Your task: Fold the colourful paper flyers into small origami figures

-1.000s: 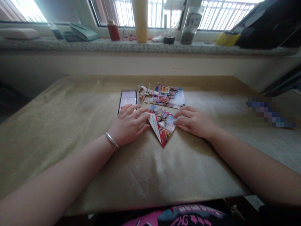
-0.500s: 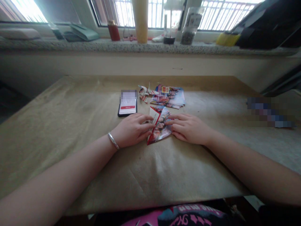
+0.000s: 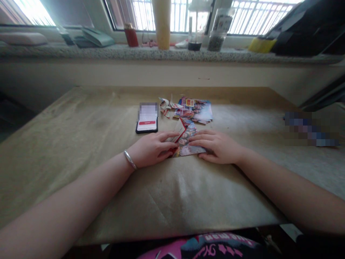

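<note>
A folded piece of colourful printed paper [image 3: 185, 142] lies on the brown paper-covered table [image 3: 81, 136] in front of me. My left hand [image 3: 152, 149], with a silver bracelet at the wrist, pinches the paper's left side, and a red-edged flap stands up at its fingertips. My right hand [image 3: 217, 145] lies on the paper's right side, fingers together and pressing it flat. Both hands touch the same sheet.
A phone [image 3: 147, 118] with a lit screen lies just beyond my left hand. A stack of printed sheets [image 3: 195, 109] and torn scraps [image 3: 165, 106] sit behind the folded paper. The windowsill [image 3: 172, 54] holds jars, a red can and boxes. A blurred object [image 3: 309, 129] lies at right.
The folded paper has been turned and folded further: the triangle pointing toward me is now a flatter piece with a raised flap. Both hands have closed in around it, uncovering the phone.
</note>
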`<state>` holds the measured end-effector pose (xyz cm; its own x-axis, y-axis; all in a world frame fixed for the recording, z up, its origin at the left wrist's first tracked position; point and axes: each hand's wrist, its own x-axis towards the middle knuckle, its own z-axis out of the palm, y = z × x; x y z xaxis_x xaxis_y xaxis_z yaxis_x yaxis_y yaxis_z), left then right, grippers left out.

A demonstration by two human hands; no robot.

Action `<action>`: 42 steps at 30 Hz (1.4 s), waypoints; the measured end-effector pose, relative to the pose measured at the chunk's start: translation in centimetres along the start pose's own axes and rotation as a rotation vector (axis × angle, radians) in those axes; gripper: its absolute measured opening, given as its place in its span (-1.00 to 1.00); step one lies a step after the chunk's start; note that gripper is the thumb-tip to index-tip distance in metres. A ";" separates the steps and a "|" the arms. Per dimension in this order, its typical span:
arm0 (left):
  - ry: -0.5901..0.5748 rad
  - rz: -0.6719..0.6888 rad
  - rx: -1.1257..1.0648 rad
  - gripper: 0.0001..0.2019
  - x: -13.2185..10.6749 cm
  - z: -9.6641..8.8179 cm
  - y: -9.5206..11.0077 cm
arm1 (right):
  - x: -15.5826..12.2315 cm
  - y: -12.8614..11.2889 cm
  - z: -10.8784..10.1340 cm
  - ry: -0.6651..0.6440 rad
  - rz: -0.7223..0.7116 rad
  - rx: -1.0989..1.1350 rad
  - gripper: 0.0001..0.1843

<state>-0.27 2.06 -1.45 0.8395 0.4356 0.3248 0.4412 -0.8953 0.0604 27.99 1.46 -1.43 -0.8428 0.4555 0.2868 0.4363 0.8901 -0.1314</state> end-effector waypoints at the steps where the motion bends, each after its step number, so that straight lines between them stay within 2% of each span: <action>1: 0.009 -0.014 0.013 -0.74 -0.1 0.1 -0.1 | -0.1 0.1 -0.1 0.001 0.003 -0.004 -0.54; 6: 0.050 -0.077 -0.040 -0.76 -0.2 0.4 -0.7 | -0.2 0.3 0.0 -0.005 0.001 -0.067 -0.57; 12: 0.048 -0.054 -0.121 -0.76 0.0 0.2 -0.8 | -0.1 0.2 0.4 0.080 -0.098 -0.176 -0.78; 19: 0.081 -0.011 -0.119 -0.73 0.2 -0.5 -0.6 | 0.0 -0.8 0.1 0.107 -0.113 -0.176 -0.80; 26: 0.103 -0.023 -0.130 -0.73 0.6 -0.3 -0.7 | 0.2 -1.2 0.0 0.095 -0.127 -0.185 -0.81; 29: 0.106 -0.051 -0.143 -0.73 0.7 0.1 -0.8 | 0.1 -1.0 0.2 0.095 -0.102 -0.151 -0.81; 35: 0.037 -0.052 -0.116 -0.73 0.7 0.7 -0.7 | -0.1 -0.8 0.2 0.087 0.025 -0.074 -0.80; 42: -0.044 0.033 0.029 -0.70 0.7 0.2 -0.4 | -0.2 -0.9 -0.3 0.073 0.102 -0.127 -0.86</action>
<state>0.19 2.72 -1.40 0.8663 0.4105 0.2846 0.4220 -0.9063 0.0225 27.86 0.55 -1.07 -0.7688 0.5374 0.3467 0.5589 0.8281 -0.0443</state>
